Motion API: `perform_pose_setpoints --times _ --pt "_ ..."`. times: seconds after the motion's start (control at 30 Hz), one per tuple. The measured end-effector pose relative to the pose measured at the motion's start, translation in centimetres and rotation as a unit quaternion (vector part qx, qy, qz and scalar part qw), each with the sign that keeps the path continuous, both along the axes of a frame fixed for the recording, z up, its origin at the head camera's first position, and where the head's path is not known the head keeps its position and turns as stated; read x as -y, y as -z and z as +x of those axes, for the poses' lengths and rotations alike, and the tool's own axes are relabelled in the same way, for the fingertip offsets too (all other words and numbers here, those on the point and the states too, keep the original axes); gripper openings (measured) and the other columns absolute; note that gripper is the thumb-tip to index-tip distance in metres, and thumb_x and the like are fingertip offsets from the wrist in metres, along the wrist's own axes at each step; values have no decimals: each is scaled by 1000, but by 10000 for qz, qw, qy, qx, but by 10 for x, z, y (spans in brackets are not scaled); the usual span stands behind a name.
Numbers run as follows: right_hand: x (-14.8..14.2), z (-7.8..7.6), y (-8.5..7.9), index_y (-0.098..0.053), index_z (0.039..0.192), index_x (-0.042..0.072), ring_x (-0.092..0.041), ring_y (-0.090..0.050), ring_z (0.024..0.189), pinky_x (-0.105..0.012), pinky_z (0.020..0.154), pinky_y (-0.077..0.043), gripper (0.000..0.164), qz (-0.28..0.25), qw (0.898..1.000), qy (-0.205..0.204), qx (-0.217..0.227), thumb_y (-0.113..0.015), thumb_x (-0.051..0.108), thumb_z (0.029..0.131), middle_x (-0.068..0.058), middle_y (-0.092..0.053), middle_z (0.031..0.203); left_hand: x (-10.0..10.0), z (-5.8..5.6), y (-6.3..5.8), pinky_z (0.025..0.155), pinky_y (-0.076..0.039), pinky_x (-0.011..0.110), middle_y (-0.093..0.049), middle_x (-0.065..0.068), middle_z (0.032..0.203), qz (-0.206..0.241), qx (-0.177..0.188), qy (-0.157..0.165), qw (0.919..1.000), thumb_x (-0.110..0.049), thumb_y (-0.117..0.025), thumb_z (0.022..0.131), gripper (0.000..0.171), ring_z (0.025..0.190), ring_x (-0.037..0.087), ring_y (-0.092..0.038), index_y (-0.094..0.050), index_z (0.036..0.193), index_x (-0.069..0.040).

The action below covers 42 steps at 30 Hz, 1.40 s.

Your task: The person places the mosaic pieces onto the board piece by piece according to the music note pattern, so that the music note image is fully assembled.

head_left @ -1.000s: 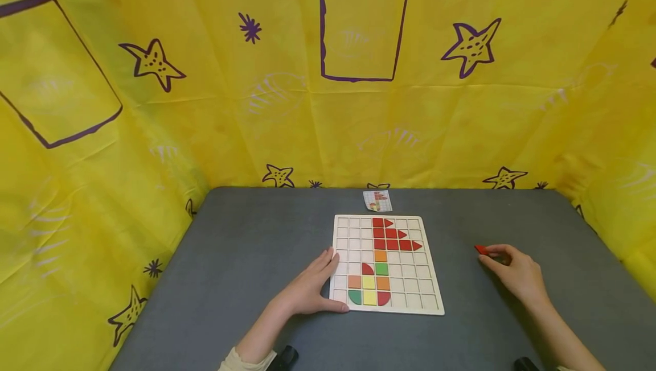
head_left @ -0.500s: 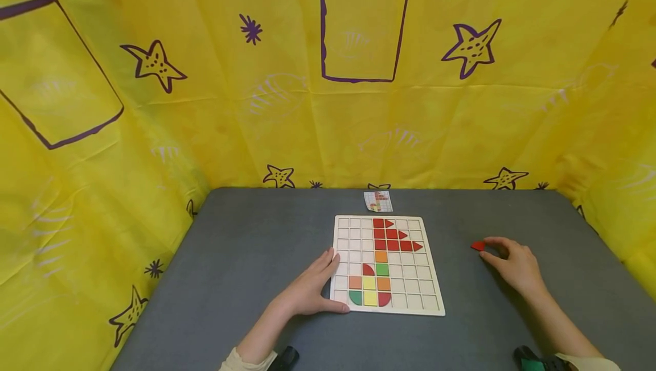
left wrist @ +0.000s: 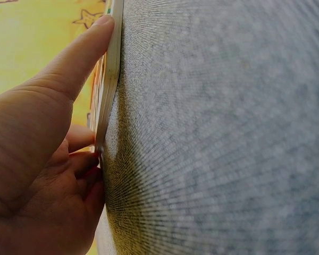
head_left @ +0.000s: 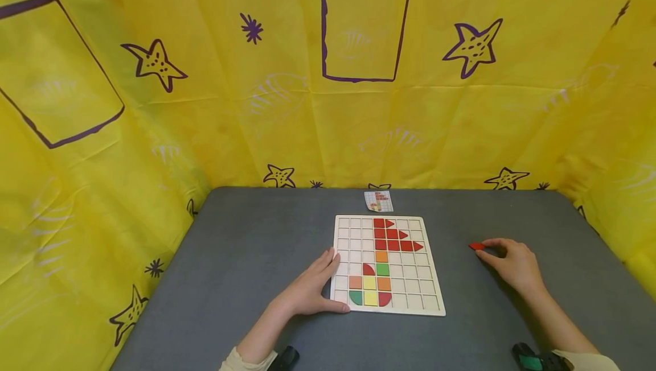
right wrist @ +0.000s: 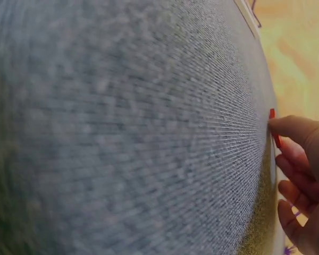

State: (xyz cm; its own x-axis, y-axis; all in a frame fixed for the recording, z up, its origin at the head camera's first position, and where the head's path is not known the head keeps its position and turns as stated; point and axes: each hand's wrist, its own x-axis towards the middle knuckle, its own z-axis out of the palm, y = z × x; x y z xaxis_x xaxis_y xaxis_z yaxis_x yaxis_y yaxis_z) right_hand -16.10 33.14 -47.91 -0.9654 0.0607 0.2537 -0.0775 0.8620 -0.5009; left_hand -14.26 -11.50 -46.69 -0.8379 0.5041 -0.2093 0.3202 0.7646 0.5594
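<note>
A white grid board (head_left: 415,288) lies on the table, with several flat coloured shapes set in its cells, among them red squares (head_left: 392,244) and yellow squares (head_left: 369,297). My left hand (head_left: 307,285) rests at its near left corner, fingers along the left edge and thumb on the front edge. In the left wrist view the thumb (left wrist: 90,50) touches the board's rim (left wrist: 112,58). Right of the board, my right hand (head_left: 515,266) pinches a small red pointed tile (head_left: 476,246) between thumb and forefinger, close to the tabletop. The right wrist view shows that tile (right wrist: 272,113) nearly edge-on.
A small printed card (head_left: 379,201) with a coloured grid picture lies behind the board. The grey table (head_left: 266,223) ends at a yellow cloth (head_left: 287,115) with purple drawings at the back and sides.
My right hand has shifted slightly left, and the red tile in its fingers has turned, showing more of its surface than a second ago. The left hand and board look unmoved.
</note>
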Motion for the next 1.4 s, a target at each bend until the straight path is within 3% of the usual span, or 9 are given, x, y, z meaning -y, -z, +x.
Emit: perform_pose_setpoints --times 0.27,0.5,0.77,1.03,1.4 --pt "28 3 -3 -71 99 10 -33 -58 86 -46 70 -42 34 -331 9993 -32 178 -73 39 81 -17 -69 96 0 0 0 112 -25 52 -10 6 161 15 43 -19 10000 -63 -73 69 110 147 26 -11 -20 152 -14" --pt "70 6 -10 -72 99 18 -20 -54 87 -35 71 -41 34 -660 9957 -485 423 -75 44 78 -3 -69 94 -1 -1 0 112 -25 51 -10 5 161 -8 32 -32 10000 -63 -73 69 111 147 25 -11 -20 152 -14" --pt "118 8 -15 -73 93 27 -17 -50 86 -30 69 -39 22 -889 9869 -1130 737 -80 37 75 4 -64 92 0 -1 1 112 -25 51 -10 5 161 9 -20 -18 10000 -62 -74 69 110 147 25 -11 -21 152 -14" --pt "161 6 -14 -73 91 27 -12 -54 93 -35 80 -46 20 -952 9742 -1993 455 -81 31 74 15 -66 89 0 0 0 113 -25 50 -11 7 160 30 -62 8 10000 -61 -75 69 110 147 25 -11 -21 152 -12" --pt "200 -6 -4 -72 93 27 -6 -51 92 -33 83 -46 22 -505 9638 -2613 176 -80 35 74 16 -66 90 0 0 -1 112 -26 52 -11 7 160 -6 -31 46 10000 -62 -73 70 109 147 26 -11 -21 152 -12"
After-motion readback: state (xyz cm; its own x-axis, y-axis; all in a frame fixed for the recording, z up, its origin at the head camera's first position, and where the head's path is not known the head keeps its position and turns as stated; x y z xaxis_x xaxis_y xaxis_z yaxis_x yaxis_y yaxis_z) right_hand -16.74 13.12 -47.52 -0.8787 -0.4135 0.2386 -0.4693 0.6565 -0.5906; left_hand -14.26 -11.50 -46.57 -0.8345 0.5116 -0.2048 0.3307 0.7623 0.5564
